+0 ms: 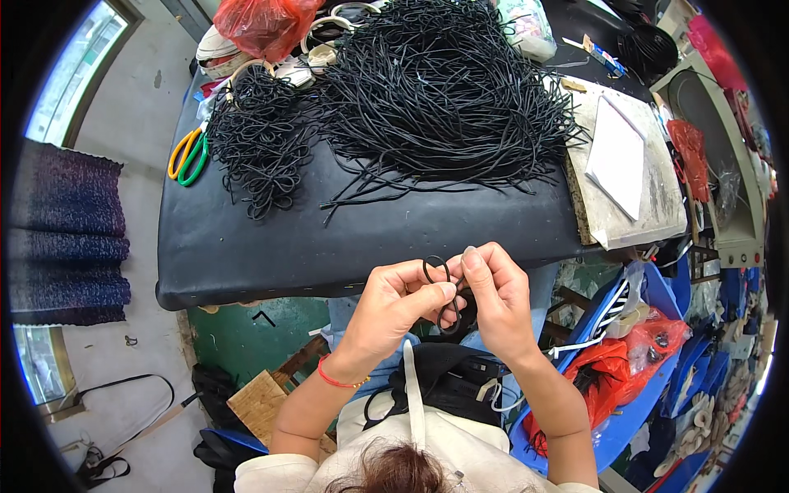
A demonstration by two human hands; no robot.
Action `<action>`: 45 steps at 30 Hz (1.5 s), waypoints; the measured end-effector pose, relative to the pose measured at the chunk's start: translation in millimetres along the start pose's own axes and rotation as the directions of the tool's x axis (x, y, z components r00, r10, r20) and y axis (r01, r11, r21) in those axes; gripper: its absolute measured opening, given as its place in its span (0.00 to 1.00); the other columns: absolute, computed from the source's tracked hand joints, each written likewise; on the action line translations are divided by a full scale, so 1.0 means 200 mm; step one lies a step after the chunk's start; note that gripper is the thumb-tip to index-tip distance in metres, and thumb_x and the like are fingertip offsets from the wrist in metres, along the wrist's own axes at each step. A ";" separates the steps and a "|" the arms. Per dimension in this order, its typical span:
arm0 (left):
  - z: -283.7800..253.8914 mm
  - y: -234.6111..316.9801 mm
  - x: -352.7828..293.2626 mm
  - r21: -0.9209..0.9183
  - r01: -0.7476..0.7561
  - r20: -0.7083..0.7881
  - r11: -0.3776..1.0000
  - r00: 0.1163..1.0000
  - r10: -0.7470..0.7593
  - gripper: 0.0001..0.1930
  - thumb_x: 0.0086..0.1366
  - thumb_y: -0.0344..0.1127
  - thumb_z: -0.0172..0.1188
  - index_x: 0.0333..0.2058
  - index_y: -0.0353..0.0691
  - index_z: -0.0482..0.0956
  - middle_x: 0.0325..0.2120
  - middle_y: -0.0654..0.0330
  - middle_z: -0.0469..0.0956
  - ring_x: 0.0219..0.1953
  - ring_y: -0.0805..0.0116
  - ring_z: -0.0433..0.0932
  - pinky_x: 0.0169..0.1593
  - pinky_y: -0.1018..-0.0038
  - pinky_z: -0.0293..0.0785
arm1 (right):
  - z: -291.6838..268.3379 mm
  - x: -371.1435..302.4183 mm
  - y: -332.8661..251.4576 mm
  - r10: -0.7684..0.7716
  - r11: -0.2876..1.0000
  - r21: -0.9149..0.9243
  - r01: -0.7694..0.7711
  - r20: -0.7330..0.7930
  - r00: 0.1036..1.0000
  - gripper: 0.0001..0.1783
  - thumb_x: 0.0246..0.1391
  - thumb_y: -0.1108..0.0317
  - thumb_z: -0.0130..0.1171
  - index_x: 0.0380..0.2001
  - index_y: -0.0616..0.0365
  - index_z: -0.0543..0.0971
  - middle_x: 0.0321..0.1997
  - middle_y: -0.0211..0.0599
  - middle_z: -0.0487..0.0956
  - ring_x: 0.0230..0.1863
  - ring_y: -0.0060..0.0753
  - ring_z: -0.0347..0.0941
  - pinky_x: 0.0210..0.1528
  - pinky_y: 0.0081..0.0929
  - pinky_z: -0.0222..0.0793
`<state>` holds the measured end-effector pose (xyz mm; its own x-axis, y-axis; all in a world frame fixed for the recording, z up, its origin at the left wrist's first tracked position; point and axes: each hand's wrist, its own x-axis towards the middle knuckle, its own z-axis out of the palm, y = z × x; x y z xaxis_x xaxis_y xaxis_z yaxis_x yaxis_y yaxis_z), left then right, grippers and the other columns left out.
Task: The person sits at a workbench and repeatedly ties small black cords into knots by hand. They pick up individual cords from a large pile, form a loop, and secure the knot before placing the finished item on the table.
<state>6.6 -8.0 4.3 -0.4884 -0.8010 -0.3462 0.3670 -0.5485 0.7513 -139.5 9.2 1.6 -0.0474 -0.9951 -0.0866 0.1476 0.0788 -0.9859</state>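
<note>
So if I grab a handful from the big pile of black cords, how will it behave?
Likely floppy: the cords lie in loose curves and the one in the hands bends into a small loop. Probably tangly: strands cross everywhere, so neighbours would drag along. Likely light: they are thin.

Far up past the grip, a big pile of black cords [448, 90] sits on the black table [246, 246]; green and yellow scissors [189, 154] lie far up-left; a red bag [265, 25] sits further up.
</note>
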 end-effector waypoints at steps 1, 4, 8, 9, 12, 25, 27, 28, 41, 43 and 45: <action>0.00 -0.01 0.00 -0.001 0.005 -0.008 1.000 1.000 -0.005 0.04 0.59 0.28 0.56 0.28 0.34 0.75 0.27 0.56 0.78 0.26 0.74 0.76 0.30 0.79 0.74 | 0.00 0.00 0.01 -0.006 1.000 -0.010 0.006 -0.013 1.000 0.14 0.61 0.63 0.47 0.28 0.63 0.70 0.26 0.32 0.74 0.21 0.14 0.67 0.22 0.13 0.66; 0.01 -0.02 0.00 -0.016 -0.008 -0.021 1.000 1.000 0.008 0.03 0.59 0.27 0.56 0.28 0.34 0.75 0.29 0.54 0.78 0.26 0.74 0.76 0.30 0.78 0.75 | 0.00 0.00 -0.02 0.139 0.983 0.122 -0.140 0.018 0.990 0.16 0.62 0.61 0.46 0.27 0.62 0.70 0.26 0.32 0.74 0.22 0.14 0.68 0.22 0.14 0.66; 0.01 -0.04 0.00 -0.020 -0.019 -0.031 1.000 0.999 0.018 0.03 0.59 0.27 0.56 0.29 0.34 0.75 0.31 0.54 0.78 0.27 0.73 0.77 0.31 0.77 0.76 | 0.00 0.00 -0.03 0.227 0.956 0.192 -0.224 0.006 0.974 0.17 0.61 0.59 0.46 0.26 0.61 0.71 0.26 0.31 0.75 0.21 0.13 0.67 0.22 0.13 0.66; 0.02 -0.04 0.00 -0.019 -0.022 -0.032 1.000 0.999 0.021 0.03 0.59 0.27 0.56 0.29 0.34 0.75 0.31 0.54 0.78 0.27 0.73 0.77 0.31 0.77 0.76 | 0.01 0.00 -0.03 0.226 0.958 0.183 -0.220 -0.010 0.974 0.17 0.61 0.59 0.46 0.26 0.61 0.71 0.25 0.31 0.75 0.21 0.13 0.67 0.22 0.13 0.65; 0.02 -0.04 -0.01 -0.026 -0.025 -0.027 0.999 0.999 0.024 0.04 0.60 0.28 0.55 0.30 0.33 0.76 0.30 0.56 0.78 0.28 0.74 0.77 0.33 0.78 0.75 | 0.00 0.01 -0.04 0.255 0.955 0.165 -0.248 -0.021 0.967 0.17 0.61 0.58 0.46 0.25 0.61 0.72 0.25 0.31 0.75 0.21 0.12 0.67 0.22 0.13 0.65; 0.03 -0.12 0.04 -0.184 -0.232 -0.205 0.955 0.960 0.194 0.09 0.60 0.29 0.58 0.39 0.33 0.75 0.32 0.58 0.78 0.31 0.75 0.77 0.36 0.81 0.75 | -0.07 0.00 -0.05 0.091 0.995 -0.039 -0.091 0.004 0.996 0.09 0.55 0.69 0.55 0.34 0.65 0.75 0.27 0.26 0.75 0.28 0.11 0.67 0.31 0.11 0.64; 0.02 -0.12 0.03 -0.103 -0.228 -0.193 0.968 0.960 0.205 0.08 0.60 0.29 0.58 0.38 0.33 0.75 0.30 0.57 0.79 0.30 0.74 0.78 0.35 0.81 0.75 | -0.07 0.01 -0.06 0.100 0.994 -0.042 -0.099 0.026 0.995 0.08 0.55 0.69 0.55 0.34 0.65 0.75 0.27 0.26 0.75 0.27 0.11 0.67 0.30 0.12 0.64; 0.02 -0.13 0.03 -0.055 -0.232 -0.188 0.971 0.958 0.218 0.08 0.60 0.29 0.58 0.37 0.34 0.76 0.29 0.57 0.79 0.29 0.74 0.78 0.34 0.80 0.75 | -0.08 0.01 -0.06 0.104 0.994 -0.044 -0.103 0.037 0.994 0.08 0.55 0.69 0.55 0.34 0.65 0.75 0.27 0.26 0.75 0.27 0.11 0.66 0.30 0.12 0.64; 0.04 -0.12 0.00 0.570 -0.206 -0.220 0.796 0.894 0.389 0.06 0.60 0.29 0.56 0.31 0.32 0.76 0.21 0.64 0.76 0.24 0.84 0.72 0.27 0.85 0.68 | 0.00 -0.03 0.01 -0.149 0.870 -0.470 0.151 0.041 0.988 0.06 0.51 0.77 0.53 0.34 0.67 0.74 0.27 0.36 0.72 0.23 0.20 0.69 0.23 0.18 0.64; 0.00 -0.12 0.00 0.468 -0.196 -0.232 0.861 0.914 0.334 0.06 0.60 0.29 0.57 0.31 0.32 0.77 0.21 0.64 0.77 0.24 0.83 0.71 0.27 0.85 0.68 | -0.01 -0.01 0.03 -0.082 0.895 -0.433 0.108 0.079 0.993 0.05 0.51 0.75 0.54 0.32 0.65 0.75 0.28 0.36 0.72 0.23 0.22 0.69 0.25 0.20 0.65; -0.07 -0.06 0.00 0.473 -0.188 -0.259 0.861 0.904 0.339 0.06 0.59 0.29 0.57 0.31 0.32 0.77 0.21 0.64 0.76 0.24 0.82 0.72 0.28 0.84 0.68 | -0.06 0.07 0.06 -0.065 0.889 -0.433 0.146 0.197 0.978 0.05 0.51 0.73 0.56 0.31 0.64 0.75 0.29 0.37 0.72 0.24 0.23 0.70 0.27 0.22 0.65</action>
<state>13.9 -4.5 -12.5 -0.1124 -0.9726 -0.2033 0.0331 -0.2082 0.9775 -151.3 -3.4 -12.6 0.1384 -0.9904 0.0073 -0.3035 -0.0495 -0.9515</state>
